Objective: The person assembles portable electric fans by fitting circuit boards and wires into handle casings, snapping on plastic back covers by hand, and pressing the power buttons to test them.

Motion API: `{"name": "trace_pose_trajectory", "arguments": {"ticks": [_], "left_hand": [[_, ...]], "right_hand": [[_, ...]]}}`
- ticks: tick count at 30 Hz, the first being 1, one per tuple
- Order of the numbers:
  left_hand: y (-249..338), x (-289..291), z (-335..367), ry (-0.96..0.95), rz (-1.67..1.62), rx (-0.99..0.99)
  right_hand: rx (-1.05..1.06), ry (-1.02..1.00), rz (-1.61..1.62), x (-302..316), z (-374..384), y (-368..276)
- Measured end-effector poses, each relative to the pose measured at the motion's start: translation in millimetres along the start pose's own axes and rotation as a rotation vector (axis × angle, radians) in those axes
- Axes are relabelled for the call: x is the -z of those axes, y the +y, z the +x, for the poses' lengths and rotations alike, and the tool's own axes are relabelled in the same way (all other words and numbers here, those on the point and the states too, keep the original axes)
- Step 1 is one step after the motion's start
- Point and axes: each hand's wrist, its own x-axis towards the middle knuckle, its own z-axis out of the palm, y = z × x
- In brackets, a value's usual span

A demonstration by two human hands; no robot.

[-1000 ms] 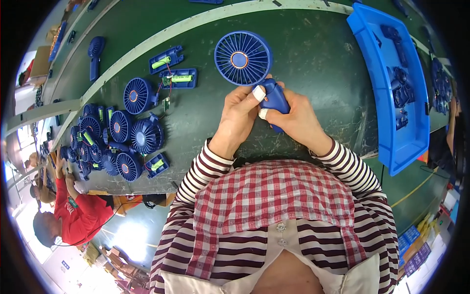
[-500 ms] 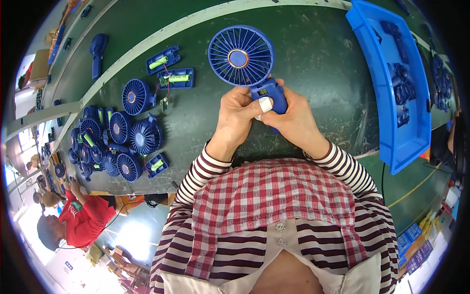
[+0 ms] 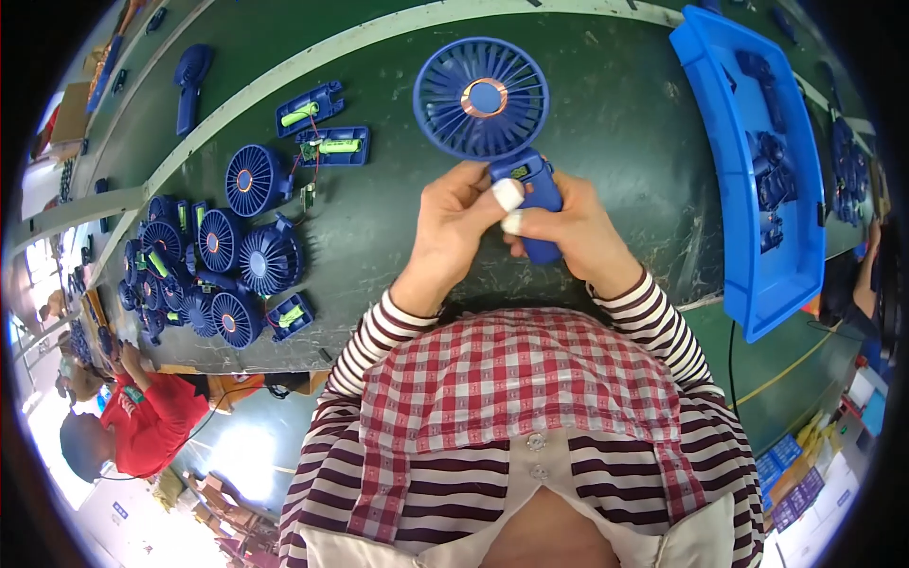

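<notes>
A blue handheld fan [image 3: 541, 194] is held upright in front of me above the green table. Its round slotted head points away from me, and a small display sits at the top of the handle. My left hand [image 3: 453, 225] grips the handle from the left, its white-wrapped thumb pressed near the display. From the other side my right hand [image 3: 585, 227] closes round the lower handle, its thumb, also tipped in white, lying across the front. The fingers behind the handle are partly hidden.
Several blue fans [image 3: 219, 240] are heaped on the table [image 3: 379, 265] at the left. Beside them lie opened handle shells [image 3: 333, 147] with green batteries and wires. A blue bin [image 3: 739, 208] with dark blue parts stands at right. A person in red [image 3: 156, 426] works at far left.
The fan has shifted slightly right, and its head looks more tilted. My left thumb has moved up toward the display, while both hands keep their hold. The view has turned a little.
</notes>
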Motion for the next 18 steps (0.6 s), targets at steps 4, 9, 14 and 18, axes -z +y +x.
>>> {"name": "trace_pose_trajectory", "arguments": {"ticks": [4,9,14,18], "left_hand": [[2,7,7,-0.134,-0.148,-0.046],[5,9,8,-0.177,-0.211,-0.001],[12,-2,6,-0.181,-0.026,-0.024],[9,-3,9,-0.206,0.013,0.025]], "right_hand": [[-0.219,-0.342,0.495,20,3,-2],[-0.234,-0.373,0.588,19,3,-2],[-0.251,-0.361,0.558,17,5,2],[-0.256,-0.393,0.613,15,5,8]]}}
